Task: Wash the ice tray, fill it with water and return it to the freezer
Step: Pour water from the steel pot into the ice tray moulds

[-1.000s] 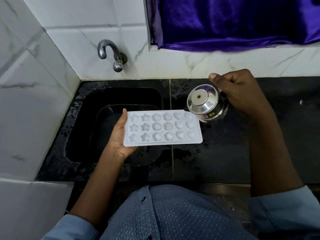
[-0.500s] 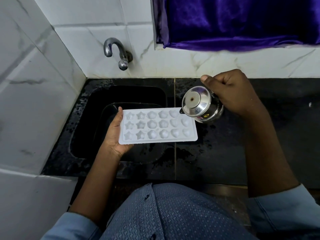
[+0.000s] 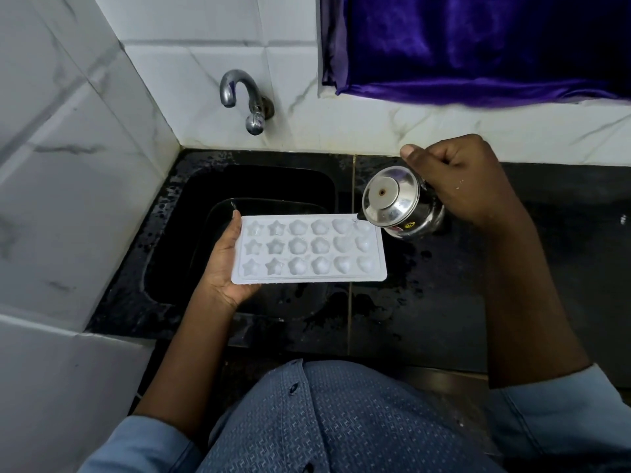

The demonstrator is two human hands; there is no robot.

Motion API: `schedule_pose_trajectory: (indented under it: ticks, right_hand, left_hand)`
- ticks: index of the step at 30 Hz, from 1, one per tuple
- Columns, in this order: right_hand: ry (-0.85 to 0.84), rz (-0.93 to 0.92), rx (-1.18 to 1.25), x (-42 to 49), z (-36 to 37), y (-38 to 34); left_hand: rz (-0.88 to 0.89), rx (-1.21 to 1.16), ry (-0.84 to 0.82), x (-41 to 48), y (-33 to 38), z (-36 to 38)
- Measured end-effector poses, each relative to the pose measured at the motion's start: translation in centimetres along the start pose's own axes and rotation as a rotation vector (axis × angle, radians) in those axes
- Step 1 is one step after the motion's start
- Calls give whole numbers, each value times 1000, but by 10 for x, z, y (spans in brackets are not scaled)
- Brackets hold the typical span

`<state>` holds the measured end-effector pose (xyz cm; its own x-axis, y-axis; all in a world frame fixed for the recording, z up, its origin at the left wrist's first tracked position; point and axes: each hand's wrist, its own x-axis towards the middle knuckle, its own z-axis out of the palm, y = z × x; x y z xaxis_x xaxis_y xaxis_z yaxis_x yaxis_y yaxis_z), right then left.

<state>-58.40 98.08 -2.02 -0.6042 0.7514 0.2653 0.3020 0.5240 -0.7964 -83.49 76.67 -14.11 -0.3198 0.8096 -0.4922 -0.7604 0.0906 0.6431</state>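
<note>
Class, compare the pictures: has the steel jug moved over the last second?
Yes. The steel jug has shifted left, nearer the counter seam and the sink.

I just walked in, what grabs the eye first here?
The white ice tray with star, flower and heart moulds stands out, held flat over the black sink by the left hand. At its far right corner the right hand tilts a shiny steel kettle, spout to the tray. A purple curtain hangs above.
</note>
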Motion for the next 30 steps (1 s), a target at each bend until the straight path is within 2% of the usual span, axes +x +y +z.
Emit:
schedule_pose_trajectory:
  ticks: [12, 21, 30]
  right_hand:
    - [-27, 9, 8, 4, 12, -1]
    - [18, 141, 220, 6, 24, 8]
    - [-8, 71, 9, 11, 19, 14]
  left_hand:
    - [8, -33, -2, 0, 0, -10]
    - [24, -49, -1, 1, 4, -19]
    - [47, -79, 23, -1, 8, -35]
